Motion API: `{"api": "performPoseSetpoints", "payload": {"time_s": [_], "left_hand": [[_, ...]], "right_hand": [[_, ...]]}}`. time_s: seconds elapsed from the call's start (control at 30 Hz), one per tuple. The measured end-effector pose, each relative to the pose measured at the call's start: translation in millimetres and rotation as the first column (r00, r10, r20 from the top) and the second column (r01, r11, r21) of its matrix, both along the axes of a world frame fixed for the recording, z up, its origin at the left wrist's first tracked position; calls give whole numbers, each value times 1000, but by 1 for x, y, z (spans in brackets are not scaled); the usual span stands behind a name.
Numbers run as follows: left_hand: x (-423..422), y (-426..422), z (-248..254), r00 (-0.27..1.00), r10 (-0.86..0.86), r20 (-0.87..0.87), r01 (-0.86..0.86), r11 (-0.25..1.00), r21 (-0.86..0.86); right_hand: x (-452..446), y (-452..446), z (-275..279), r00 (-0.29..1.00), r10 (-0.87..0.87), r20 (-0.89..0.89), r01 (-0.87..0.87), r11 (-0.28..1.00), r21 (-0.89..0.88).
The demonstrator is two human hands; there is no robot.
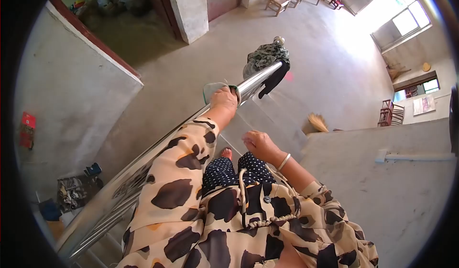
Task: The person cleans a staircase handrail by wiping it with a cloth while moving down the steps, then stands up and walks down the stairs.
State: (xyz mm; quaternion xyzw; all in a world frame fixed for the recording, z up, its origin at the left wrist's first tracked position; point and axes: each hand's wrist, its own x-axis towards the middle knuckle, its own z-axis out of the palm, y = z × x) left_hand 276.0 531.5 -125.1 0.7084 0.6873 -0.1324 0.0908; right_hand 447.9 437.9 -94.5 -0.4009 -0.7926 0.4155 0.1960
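Observation:
My left hand [224,98] is closed over a pale cloth with a green edge [210,91], pressed on the shiny metal handrail [253,83]. The rail slopes from the lower left up to a post end. Dark and camouflage-patterned clothing [267,56] hangs over that end, beyond my left hand. Lower and to the right, my right hand [260,145] hangs in front of my body, its fingers curled in a loose fist, with nothing visible in it and touching no rail. A pale bracelet [284,161] circles the right wrist.
Steps [275,110] descend below me, with one foot [226,153] showing. A broom head [317,122] lies near the right wall [382,182]. Wooden chairs [277,1] stand at the back. A doorway opens at upper left, and shoes [74,193] sit on a rack at lower left.

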Motion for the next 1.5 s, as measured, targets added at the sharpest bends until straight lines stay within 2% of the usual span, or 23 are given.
{"api": "performPoseSetpoints", "payload": {"time_s": [0.1,0.17,0.23,0.33,0.4,0.43,0.5,0.53,0.6,0.63,0.7,0.8,0.9,0.97,1.07,1.17,1.2,1.23,1.27,1.3,1.37,1.43,1.5], "left_hand": [[-1,28,2,993,-98,59,103,992,-76],[-5,25,33,947,-249,202,285,942,-176],[-18,1,46,901,-133,413,262,926,-271],[-28,-72,96,874,45,484,117,947,-298],[-40,-116,131,927,158,340,-31,936,-350],[-39,-129,142,922,183,340,-57,935,-349],[-50,-149,161,979,177,103,-144,952,-269],[-61,-152,170,980,184,81,-155,948,-277],[-70,-148,179,992,109,-64,-119,978,-170],[-64,-138,172,990,114,-85,-128,976,-179],[-29,-90,132,996,71,-62,-78,990,-119],[51,-14,92,1000,-10,-24,8,997,-81],[114,52,37,998,-46,-41,43,997,-68],[116,70,12,991,-21,-132,21,1000,2],[101,83,-30,987,20,-159,-16,1000,26],[75,72,-46,969,95,-230,-92,995,25],[63,64,-50,963,103,-247,-96,995,40],[50,56,-60,959,120,-255,-111,993,48],[40,53,-74,955,132,-265,-120,991,61],[33,48,-80,951,144,-275,-128,989,74],[37,39,-73,951,142,-274,-122,988,91],[53,41,-53,942,120,-313,-90,990,106],[74,25,-33,945,98,-312,-74,993,88]], "right_hand": [[43,43,-30,994,73,87,-65,994,-88],[77,68,-50,983,83,163,-66,992,-106],[111,84,-71,974,112,194,-91,989,-113],[151,88,-113,952,233,197,-198,963,-181],[150,76,-129,930,292,223,-259,951,-168],[146,69,-134,922,317,223,-285,944,-166],[129,53,-140,916,372,150,-349,924,-157],[114,42,-143,912,394,115,-375,914,-157],[103,40,-140,897,426,115,-410,901,-143],[107,47,-143,882,451,138,-436,891,-126],[154,61,-143,931,311,193,-277,943,-186],[280,73,-137,962,52,267,11,974,-228],[395,66,-146,887,-104,449,198,966,-168],[424,41,-160,839,-188,511,277,955,-104],[435,0,-190,777,-222,590,379,913,-155],[421,-52,-211,828,-215,518,401,873,-277],[415,-67,-211,826,-141,547,392,840,-375],[411,-82,-205,871,-119,477,383,773,-505],[412,-105,-218,890,-69,450,311,814,-490],[410,-128,-228,842,22,539,288,827,-483],[415,-142,-209,872,-44,488,328,793,-513],[418,-161,-178,816,-129,564,488,676,-552],[430,-154,-134,786,-146,600,539,637,-551]]}}
